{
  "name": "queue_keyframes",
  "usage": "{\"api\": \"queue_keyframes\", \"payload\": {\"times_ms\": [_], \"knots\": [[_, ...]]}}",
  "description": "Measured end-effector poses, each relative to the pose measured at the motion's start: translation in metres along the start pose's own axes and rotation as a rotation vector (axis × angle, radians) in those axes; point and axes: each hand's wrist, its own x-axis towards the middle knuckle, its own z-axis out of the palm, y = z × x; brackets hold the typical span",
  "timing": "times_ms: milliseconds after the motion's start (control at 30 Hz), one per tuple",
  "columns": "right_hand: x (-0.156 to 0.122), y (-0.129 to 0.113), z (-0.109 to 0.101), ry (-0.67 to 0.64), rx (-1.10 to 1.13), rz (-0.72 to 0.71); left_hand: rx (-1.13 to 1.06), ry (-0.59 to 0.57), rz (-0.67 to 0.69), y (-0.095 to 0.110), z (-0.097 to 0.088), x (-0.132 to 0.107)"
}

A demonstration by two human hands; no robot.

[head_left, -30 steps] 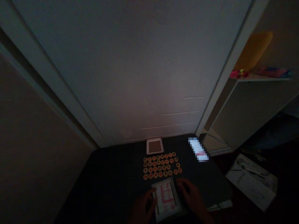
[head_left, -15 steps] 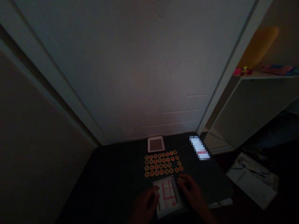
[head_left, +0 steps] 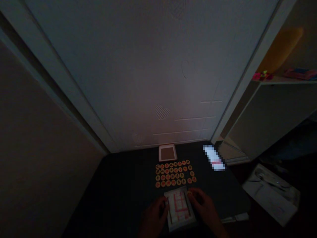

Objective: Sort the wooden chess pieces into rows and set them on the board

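Observation:
My right hand (head_left: 203, 202) pinches one round chess piece (head_left: 189, 194) between thumb and fingers, close against the right edge of a shallow box. Inside this open box (head_left: 182, 226) lies a pale folded sheet (head_left: 179, 205) with red lines. My left hand (head_left: 156, 211) has its fingers curled at the box's left edge and appears to hold it. Beyond the box, several round Chinese chess pieces (head_left: 172, 176) lie in rows, with red and dark characters and a gap toward the right. Dim light hides the finer markings.
Against the white panel (head_left: 148, 66) stands a box lid (head_left: 167, 153) with a brown centre. A blurred bright phone-like rectangle (head_left: 214, 158) lies at the dark table's (head_left: 119, 185) back right. Right of the table, lower down, is a white box (head_left: 272, 195).
My right hand has brought the chess piece closer to the box's right edge. My left hand stays at the left edge. The whole view has shifted slightly.

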Motion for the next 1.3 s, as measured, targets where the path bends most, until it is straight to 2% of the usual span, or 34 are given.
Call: {"api": "queue_keyframes", "payload": {"times_ms": [167,333,467,633,767,900,1000,1133,1300], "knots": [[0.001,0.002,0.0,-0.044,0.014,0.023,-0.023,0.045,0.041,0.003,0.002,0.003],[-0.001,-0.001,0.001,-0.031,0.009,0.002,0.001,0.068,0.07,0.009,0.0,0.002],[-0.003,-0.008,0.002,-0.052,-0.017,0.005,-0.038,0.09,0.095,0.026,0.001,0.002],[-0.008,-0.02,0.006,-0.137,0.05,-0.017,-0.149,0.059,0.09,0.048,0.012,0.006],[-0.012,-0.027,0.008,-0.212,0.062,-0.007,-0.214,0.057,0.063,0.05,0.019,0.009],[-0.014,-0.023,0.01,-0.209,0.031,-0.024,-0.238,0.062,0.061,0.048,0.019,0.008],[-0.016,-0.017,0.012,-0.167,-0.05,-0.1,-0.283,0.037,0.052,0.047,0.018,0.008],[-0.016,-0.015,0.013,-0.119,-0.136,-0.304,-0.358,0.021,0.04,0.047,0.018,0.01],[-0.015,-0.02,0.014,-0.141,-0.2,-0.504,-0.405,-0.039,0.025,0.053,0.011,0.012]]}}
